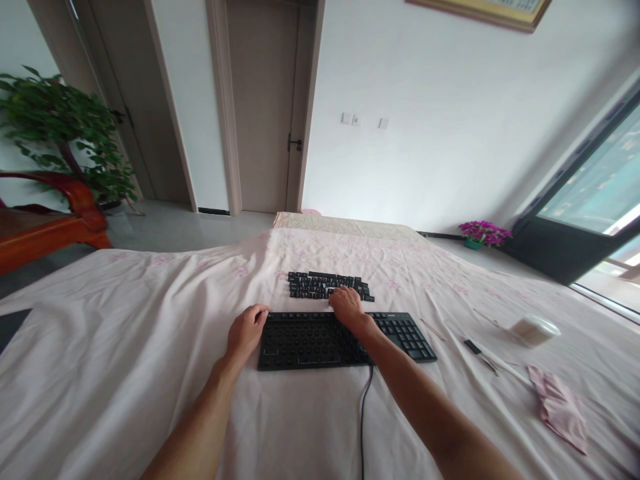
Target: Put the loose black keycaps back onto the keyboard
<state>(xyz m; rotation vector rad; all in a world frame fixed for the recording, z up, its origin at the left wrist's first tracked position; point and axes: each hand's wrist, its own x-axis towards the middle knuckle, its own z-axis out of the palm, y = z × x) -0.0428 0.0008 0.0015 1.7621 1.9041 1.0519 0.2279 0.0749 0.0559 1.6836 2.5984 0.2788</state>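
A black keyboard lies flat on the cloth, its left and middle part bare of keycaps, while the number pad at its right still carries its keys. My left hand is closed at the keyboard's upper left corner, thumb and finger against its edge. Past the keyboard's far edge, loose black keycaps lie in several rows. My right hand reaches across the keyboard to the near side of these rows, fingers curled down and together. What its fingertips hold, if anything, is too small to make out.
A pink flowered cloth covers the surface. At the right lie a clear round tub, a small black-headed tool, thin sticks and a pink cloth glove or rag. The keyboard's cable runs toward me.
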